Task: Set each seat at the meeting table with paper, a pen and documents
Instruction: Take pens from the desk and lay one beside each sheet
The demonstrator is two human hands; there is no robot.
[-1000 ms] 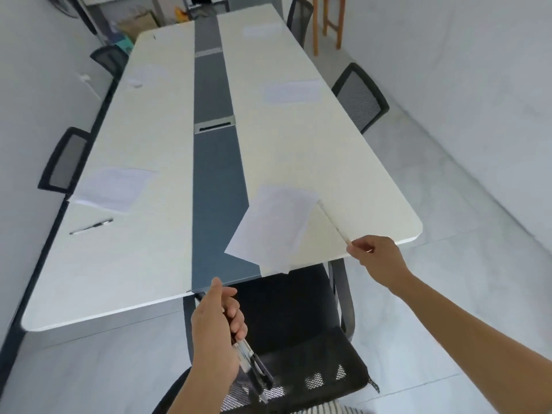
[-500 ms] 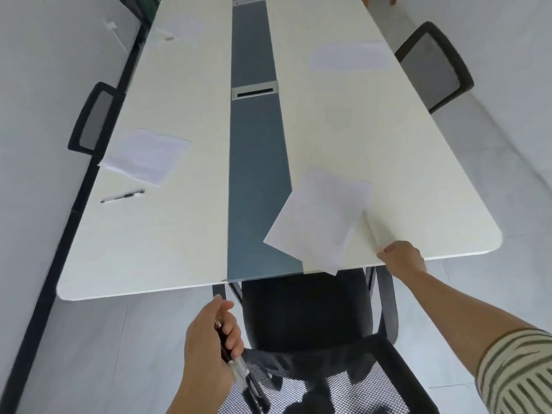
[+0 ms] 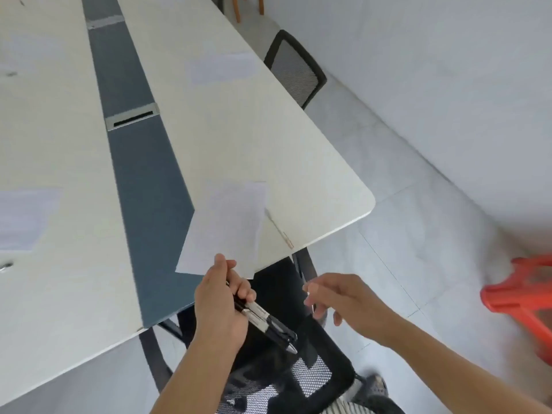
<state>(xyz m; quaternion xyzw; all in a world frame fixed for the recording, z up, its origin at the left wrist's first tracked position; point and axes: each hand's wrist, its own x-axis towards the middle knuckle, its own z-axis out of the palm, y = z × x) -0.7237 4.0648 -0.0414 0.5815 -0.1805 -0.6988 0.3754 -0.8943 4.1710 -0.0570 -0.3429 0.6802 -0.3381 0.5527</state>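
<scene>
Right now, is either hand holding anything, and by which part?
The left hand grips a bundle of pens by one end, the other ends sticking out. The right hand holds nothing.

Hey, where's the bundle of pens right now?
Head view, low centre: the pens are gripped in the left hand, just off the table's near end, above the chair.

The table [image 3: 313, 174] is smooth, matt cream, its strip [image 3: 143, 174] matt blue-grey. The paper [image 3: 230, 228] is matt white. The pens [image 3: 270, 324] look glossy black plastic. The near chair [image 3: 310, 379] has a mesh back.
</scene>
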